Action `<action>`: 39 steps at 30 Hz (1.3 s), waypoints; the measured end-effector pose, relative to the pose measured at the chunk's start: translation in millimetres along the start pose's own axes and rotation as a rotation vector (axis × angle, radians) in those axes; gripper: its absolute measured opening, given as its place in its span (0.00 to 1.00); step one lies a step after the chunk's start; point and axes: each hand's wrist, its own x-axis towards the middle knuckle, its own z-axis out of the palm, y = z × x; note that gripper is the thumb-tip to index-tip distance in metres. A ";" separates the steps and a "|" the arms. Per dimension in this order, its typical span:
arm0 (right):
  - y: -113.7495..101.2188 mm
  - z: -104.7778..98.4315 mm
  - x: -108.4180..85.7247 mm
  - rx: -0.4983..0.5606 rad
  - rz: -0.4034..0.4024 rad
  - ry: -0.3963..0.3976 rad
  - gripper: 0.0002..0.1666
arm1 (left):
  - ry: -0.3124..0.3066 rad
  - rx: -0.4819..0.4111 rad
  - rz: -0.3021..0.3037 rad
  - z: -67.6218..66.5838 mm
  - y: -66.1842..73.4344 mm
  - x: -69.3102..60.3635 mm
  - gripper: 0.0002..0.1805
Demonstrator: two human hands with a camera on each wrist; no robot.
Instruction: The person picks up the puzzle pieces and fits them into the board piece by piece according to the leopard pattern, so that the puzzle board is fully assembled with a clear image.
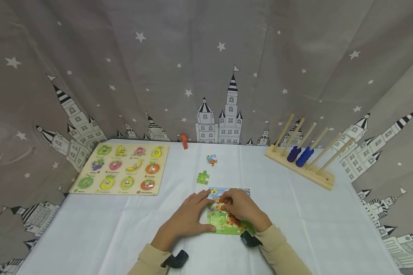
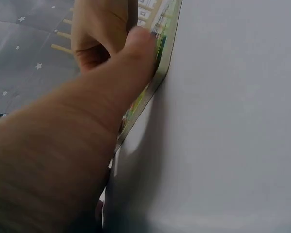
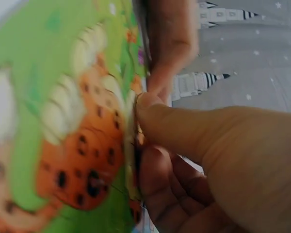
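Note:
A jigsaw puzzle (image 1: 221, 228) with an orange spotted animal on green grass lies on the table before me. My left hand (image 1: 189, 217) is spread along its left side, its thumb at the lower left edge and its index finger reaching over the upper part. Over the middle of the puzzle, my right hand (image 1: 243, 208) pinches a puzzle piece (image 1: 220, 207) between curled fingers and thumb. In the right wrist view, the thumb (image 3: 174, 127) presses near the piece, seen almost edge-on. Beyond the puzzle lie a green loose piece (image 1: 203, 177) and a blue and orange loose piece (image 1: 211, 160).
A wooden fruit puzzle board (image 1: 161, 168) lies at the left. On the right stands a wooden peg stand (image 1: 325, 181) with purple beads (image 1: 293, 153) and blue beads (image 1: 304, 157). A small orange-red block (image 1: 184, 141) sits at the back, near the grey curtain (image 1: 165, 49).

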 end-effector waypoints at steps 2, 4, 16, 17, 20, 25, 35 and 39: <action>1.6 -3.4 3.2 0.022 0.013 -0.007 0.05 | -0.048 0.003 0.009 -2.2 -0.9 -0.1 0.50; 3.1 -7.4 10.2 0.037 0.025 0.002 0.06 | -0.075 -0.002 0.004 -4.9 -0.7 0.1 0.55; 8.2 -13.6 86.1 0.040 0.047 0.090 0.30 | -0.077 0.022 0.018 -8.8 1.8 0.1 0.56; 9.3 -12.1 90.3 0.039 0.051 0.087 0.31 | -0.075 0.020 0.021 -8.6 2.3 -0.4 0.56; 10.8 -8.3 101.6 0.033 0.037 0.080 0.34 | -0.074 0.012 0.018 -9.2 3.1 -1.2 0.57; 8.3 -4.5 113.2 -0.050 -0.017 0.054 0.37 | -0.090 0.006 0.005 -9.8 2.6 -0.6 0.58; -1.4 -2.8 118.0 -0.079 0.040 0.012 0.32 | -0.084 0.005 0.011 -10.4 2.2 -0.6 0.57; -5.4 -4.7 115.4 -0.024 0.085 0.040 0.25 | -0.092 0.006 0.003 -10.4 1.4 -0.4 0.57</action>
